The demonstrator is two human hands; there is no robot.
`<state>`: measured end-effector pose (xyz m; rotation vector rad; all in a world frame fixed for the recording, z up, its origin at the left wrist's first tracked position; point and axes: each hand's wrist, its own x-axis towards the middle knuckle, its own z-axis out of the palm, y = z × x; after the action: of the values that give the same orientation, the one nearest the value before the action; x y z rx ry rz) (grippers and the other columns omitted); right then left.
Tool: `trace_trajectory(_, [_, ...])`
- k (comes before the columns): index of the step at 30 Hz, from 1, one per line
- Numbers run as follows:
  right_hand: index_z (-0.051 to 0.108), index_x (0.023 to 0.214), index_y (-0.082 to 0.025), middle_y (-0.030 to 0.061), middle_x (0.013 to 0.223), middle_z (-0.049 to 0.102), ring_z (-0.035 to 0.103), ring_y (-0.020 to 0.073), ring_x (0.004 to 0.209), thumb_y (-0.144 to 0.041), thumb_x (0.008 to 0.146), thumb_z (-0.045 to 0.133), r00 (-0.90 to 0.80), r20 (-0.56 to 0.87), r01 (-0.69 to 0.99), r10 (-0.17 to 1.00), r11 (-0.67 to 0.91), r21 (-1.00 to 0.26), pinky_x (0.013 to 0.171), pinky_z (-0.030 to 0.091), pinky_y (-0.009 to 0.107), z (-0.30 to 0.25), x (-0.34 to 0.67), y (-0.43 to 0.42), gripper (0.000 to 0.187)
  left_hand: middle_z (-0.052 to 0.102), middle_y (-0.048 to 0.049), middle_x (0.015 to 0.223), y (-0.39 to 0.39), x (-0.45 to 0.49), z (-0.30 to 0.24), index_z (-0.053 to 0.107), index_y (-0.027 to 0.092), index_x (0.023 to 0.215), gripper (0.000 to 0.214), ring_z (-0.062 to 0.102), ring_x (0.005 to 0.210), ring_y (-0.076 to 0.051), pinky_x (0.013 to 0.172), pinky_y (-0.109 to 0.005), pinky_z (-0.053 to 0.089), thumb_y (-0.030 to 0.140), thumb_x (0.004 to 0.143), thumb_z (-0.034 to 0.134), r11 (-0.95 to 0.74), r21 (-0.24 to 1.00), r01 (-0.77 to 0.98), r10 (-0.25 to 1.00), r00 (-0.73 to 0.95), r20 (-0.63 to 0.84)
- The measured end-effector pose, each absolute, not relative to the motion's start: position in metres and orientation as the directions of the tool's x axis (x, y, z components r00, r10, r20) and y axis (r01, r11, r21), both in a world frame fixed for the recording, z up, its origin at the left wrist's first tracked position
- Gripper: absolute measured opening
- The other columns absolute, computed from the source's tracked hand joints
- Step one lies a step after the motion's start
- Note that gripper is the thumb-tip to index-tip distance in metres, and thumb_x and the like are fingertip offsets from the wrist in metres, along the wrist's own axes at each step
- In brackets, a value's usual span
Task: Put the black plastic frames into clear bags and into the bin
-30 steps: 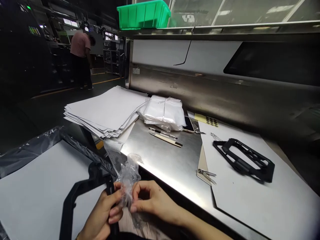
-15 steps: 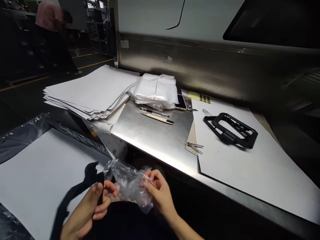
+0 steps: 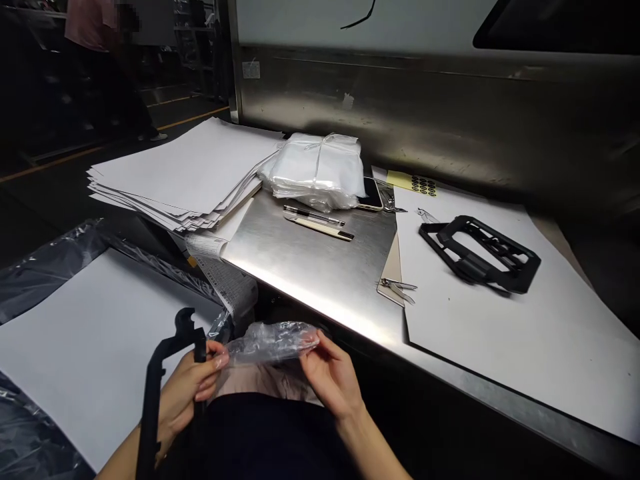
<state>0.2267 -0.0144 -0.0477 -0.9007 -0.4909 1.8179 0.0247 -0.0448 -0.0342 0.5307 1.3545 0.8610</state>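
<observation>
A crumpled clear plastic bag (image 3: 273, 341) is stretched flat between my two hands, just in front of the steel bench edge. My left hand (image 3: 193, 390) pinches its left end and also grips a black plastic frame (image 3: 154, 393) that runs down to the lower left. My right hand (image 3: 333, 375) pinches the bag's right end with fingertips closed on it.
On the steel bench (image 3: 320, 267) lie a stack of white sheets (image 3: 185, 173), a tied bundle of clear bags (image 3: 316, 170), two pens (image 3: 320, 223), tweezers (image 3: 397, 289) and another black frame (image 3: 480, 253) on white paper. A white sheet (image 3: 75, 347) lies at my left. A person stands far back left.
The bag has been pulled out from a bunched wad into a flat strip between my hands. The black frame in my left hand now shows its forked end. The view has dipped slightly.
</observation>
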Motion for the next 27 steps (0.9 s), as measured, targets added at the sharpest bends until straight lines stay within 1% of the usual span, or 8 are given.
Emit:
trace_trajectory(3, [0.052, 0.077, -0.012, -0.0029, 0.068, 0.052, 0.052, 0.0088, 0.061, -0.023, 0.082, 0.051, -0.197, -0.389, -0.599, 0.900, -0.425, -0.679, 0.060, 0.045, 0.026, -0.051, 0.230, -0.011, 0.013, 0.037, 0.0088, 0.053, -0.044, 0.010, -0.031, 0.052, 0.016, 0.083, 0.031, 0.020, 0.039, -0.001, 0.036, -0.015, 0.013, 0.031, 0.061, 0.068, 0.591, 0.797, -0.125, 0.802, -0.017, -0.598])
trace_trajectory(5, [0.052, 0.078, -0.012, -0.0044, 0.064, 0.050, 0.050, 0.0070, 0.055, -0.021, 0.082, 0.052, -0.177, -0.402, -0.560, 0.898, -0.428, -0.709, 0.054, 0.044, 0.023, -0.055, 0.225, -0.011, 0.010, 0.038, 0.0071, 0.057, -0.047, -0.001, -0.024, 0.053, 0.018, 0.093, 0.032, 0.026, 0.044, -0.003, 0.038, -0.015, 0.019, 0.030, 0.065, 0.064, 0.573, 0.816, -0.069, 0.819, 0.009, -0.574])
trace_trajectory(8, [0.050, 0.067, -0.012, -0.0078, 0.052, 0.042, 0.041, 0.0042, 0.042, -0.027, 0.084, 0.050, -0.115, -0.416, -0.455, 0.902, -0.420, -0.785, 0.044, 0.038, 0.018, -0.067, 0.214, -0.005, 0.023, 0.042, 0.0041, 0.063, -0.055, -0.014, -0.012, 0.053, 0.021, 0.104, 0.033, 0.031, 0.048, -0.006, 0.042, -0.017, 0.028, 0.035, 0.074, 0.049, 0.553, 0.833, 0.003, 0.832, 0.065, -0.552])
trace_trajectory(10, [0.048, 0.061, -0.013, -0.0081, 0.049, 0.040, 0.039, 0.0040, 0.040, -0.033, 0.085, 0.048, -0.084, -0.414, -0.355, 0.906, -0.416, -0.837, 0.041, 0.036, 0.018, -0.077, 0.207, 0.003, 0.031, 0.048, -0.0019, 0.099, -0.058, -0.012, -0.010, 0.050, 0.025, 0.114, 0.040, 0.039, 0.055, -0.007, 0.045, -0.019, 0.035, 0.036, 0.075, 0.048, 0.545, 0.835, 0.077, 0.830, 0.089, -0.551])
trace_trajectory(13, [0.049, 0.063, -0.012, -0.0070, 0.052, 0.043, 0.040, 0.0043, 0.041, -0.036, 0.085, 0.046, -0.109, -0.369, -0.177, 0.923, -0.384, -0.906, 0.041, 0.036, 0.018, -0.084, 0.196, 0.016, 0.032, 0.025, -0.0074, 0.131, -0.054, 0.006, -0.019, 0.028, 0.029, 0.129, 0.066, 0.044, 0.056, -0.007, 0.040, -0.021, 0.037, 0.035, 0.070, 0.058, 0.533, 0.828, 0.177, 0.832, 0.070, -0.551])
trace_trajectory(16, [0.052, 0.071, -0.012, -0.0055, 0.056, 0.047, 0.043, 0.0050, 0.044, -0.037, 0.086, 0.044, -0.205, -0.258, -0.001, 0.944, -0.264, -0.965, 0.043, 0.038, 0.019, -0.076, 0.194, 0.022, 0.031, 0.034, -0.0131, 0.123, -0.042, 0.025, -0.033, -0.001, 0.029, 0.134, 0.092, 0.038, 0.046, -0.005, 0.033, -0.020, 0.033, 0.030, 0.066, 0.062, 0.545, 0.815, 0.197, 0.826, 0.045, -0.562])
trace_trajectory(21, [0.055, 0.072, -0.013, -0.0023, 0.066, 0.052, 0.049, 0.0095, 0.060, -0.035, 0.083, 0.048, -0.334, 0.038, 0.263, 0.942, 0.132, -0.956, 0.058, 0.041, 0.026, -0.053, 0.230, 0.000, 0.025, 0.048, -0.0066, 0.088, -0.035, 0.025, -0.041, 0.041, 0.011, 0.116, 0.056, 0.041, 0.051, -0.008, 0.036, -0.019, 0.034, 0.033, 0.068, 0.059, 0.605, 0.773, 0.192, 0.779, 0.062, -0.624])
trace_trajectory(27, [0.053, 0.065, -0.015, -0.0045, 0.050, 0.045, 0.038, 0.0068, 0.042, -0.032, 0.087, 0.037, -0.567, 0.203, 0.296, 0.798, 0.427, -0.854, 0.041, 0.030, 0.019, -0.066, 0.247, -0.084, 0.032, 0.058, -0.0061, 0.092, -0.055, -0.003, -0.043, 0.046, 0.013, 0.112, 0.051, 0.048, 0.060, -0.010, 0.043, -0.019, 0.038, 0.027, 0.066, 0.064, 0.661, 0.742, 0.111, 0.733, 0.118, -0.670])
